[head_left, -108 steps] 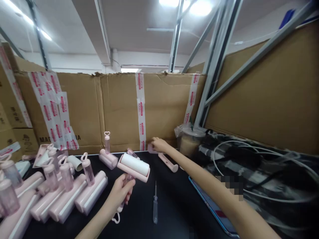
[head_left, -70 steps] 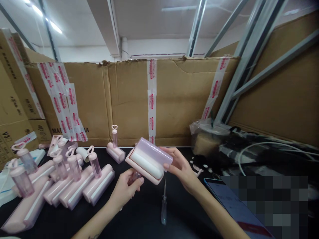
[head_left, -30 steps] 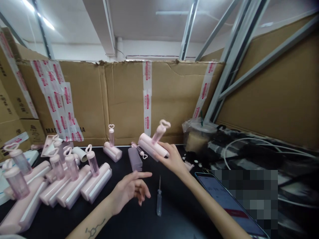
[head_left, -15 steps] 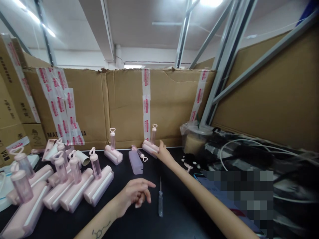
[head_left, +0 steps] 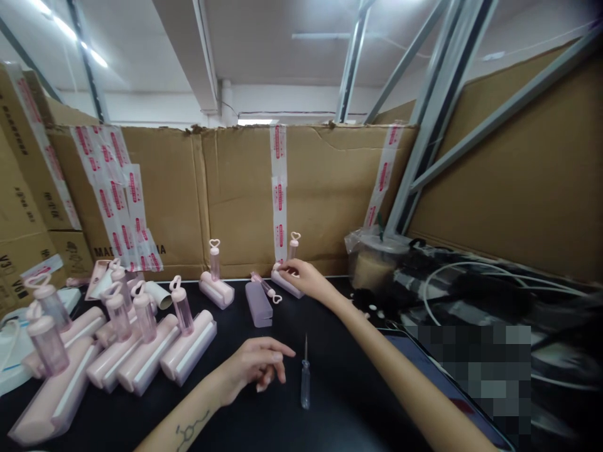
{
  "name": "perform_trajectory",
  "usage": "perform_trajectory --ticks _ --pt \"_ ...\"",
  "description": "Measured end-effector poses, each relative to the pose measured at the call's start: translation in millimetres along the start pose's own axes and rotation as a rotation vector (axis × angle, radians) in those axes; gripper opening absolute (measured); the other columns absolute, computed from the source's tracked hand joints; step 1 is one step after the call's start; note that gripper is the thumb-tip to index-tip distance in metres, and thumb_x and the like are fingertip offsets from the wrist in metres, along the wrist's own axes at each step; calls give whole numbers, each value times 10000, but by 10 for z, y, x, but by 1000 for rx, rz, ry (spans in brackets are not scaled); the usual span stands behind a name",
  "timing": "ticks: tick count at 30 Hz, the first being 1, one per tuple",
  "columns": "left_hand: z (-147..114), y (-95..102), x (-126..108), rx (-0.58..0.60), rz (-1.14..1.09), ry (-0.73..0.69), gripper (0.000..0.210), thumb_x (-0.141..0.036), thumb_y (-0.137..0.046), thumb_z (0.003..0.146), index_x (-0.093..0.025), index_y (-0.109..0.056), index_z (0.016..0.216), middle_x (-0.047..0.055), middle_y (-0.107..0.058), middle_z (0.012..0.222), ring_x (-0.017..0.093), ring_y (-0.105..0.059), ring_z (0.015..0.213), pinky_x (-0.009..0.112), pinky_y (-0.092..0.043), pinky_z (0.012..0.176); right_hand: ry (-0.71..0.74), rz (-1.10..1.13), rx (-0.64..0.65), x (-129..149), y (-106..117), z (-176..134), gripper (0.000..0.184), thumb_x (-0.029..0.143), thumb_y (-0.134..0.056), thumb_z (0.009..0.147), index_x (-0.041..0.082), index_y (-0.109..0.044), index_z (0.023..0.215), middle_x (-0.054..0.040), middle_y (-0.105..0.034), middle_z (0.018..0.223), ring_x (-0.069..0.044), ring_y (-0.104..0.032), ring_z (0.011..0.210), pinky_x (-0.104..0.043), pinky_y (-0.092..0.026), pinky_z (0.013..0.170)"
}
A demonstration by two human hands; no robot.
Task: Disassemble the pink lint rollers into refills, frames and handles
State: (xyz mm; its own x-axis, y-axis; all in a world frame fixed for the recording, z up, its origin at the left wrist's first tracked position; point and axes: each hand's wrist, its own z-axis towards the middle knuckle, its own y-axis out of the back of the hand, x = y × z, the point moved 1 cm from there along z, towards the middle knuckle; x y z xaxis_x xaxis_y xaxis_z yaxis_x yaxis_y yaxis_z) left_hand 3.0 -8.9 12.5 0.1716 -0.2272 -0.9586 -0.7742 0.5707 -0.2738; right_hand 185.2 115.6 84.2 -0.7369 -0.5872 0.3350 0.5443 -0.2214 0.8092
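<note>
Diagonally laid — pink roller (head_left: 285,283), handle (head_left: 294,250) upright

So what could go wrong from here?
Maybe three small things. The right hand is right at a roller whose handle stands up, so a careless brush might knock it over. The screwdriver lies close to the left hand, tip bare, so a finger could get poked. And the drink cup stands near the right hand; a bump might spill it.
</note>
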Motion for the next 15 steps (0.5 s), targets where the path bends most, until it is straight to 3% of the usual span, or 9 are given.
perform_trajectory --ticks 4,8,11,15 --pt "-24 28 -18 41 -53 66 286 -288 -560 718 -100 -669 905 -23 -509 500 53 -333 390 195 -211 397 272 85 128 530 -368 340 205 218 -481 871 152 -659 949 -70 -660 962 -163 -616 894 -276 -463 821" --pt "-76 89 10 405 13 241 295 -315 -541 781 -69 -698 739 -102 -203 329 44 -129 315 225 -116 380 523 93 326 1079 -937 682 195 124 -565 807 169 -655 974 -61 -628 1044 -169 -573 1002 -281 -425 905" --pt "-64 162 124 601 128 389 252 -319 -684 693 -77 -705 764 -79 -314 353 41 -206 310 211 -117 370 597 61 451 1435 -1362 900 200 96 -616 768 145 -647 960 -78 -621 1055 -201 -570 1006 -328 -447 886" --pt "54 236 348 638 240 478 420 -419 -820 492 -94 -700 729 -46 -453 429 51 -329 335 177 -204 344 584 53 530 1728 -1717 1075 270 252 -582 854 144 -561 1102 -79 -576 1132 -204 -583 972 -398 -494 815"
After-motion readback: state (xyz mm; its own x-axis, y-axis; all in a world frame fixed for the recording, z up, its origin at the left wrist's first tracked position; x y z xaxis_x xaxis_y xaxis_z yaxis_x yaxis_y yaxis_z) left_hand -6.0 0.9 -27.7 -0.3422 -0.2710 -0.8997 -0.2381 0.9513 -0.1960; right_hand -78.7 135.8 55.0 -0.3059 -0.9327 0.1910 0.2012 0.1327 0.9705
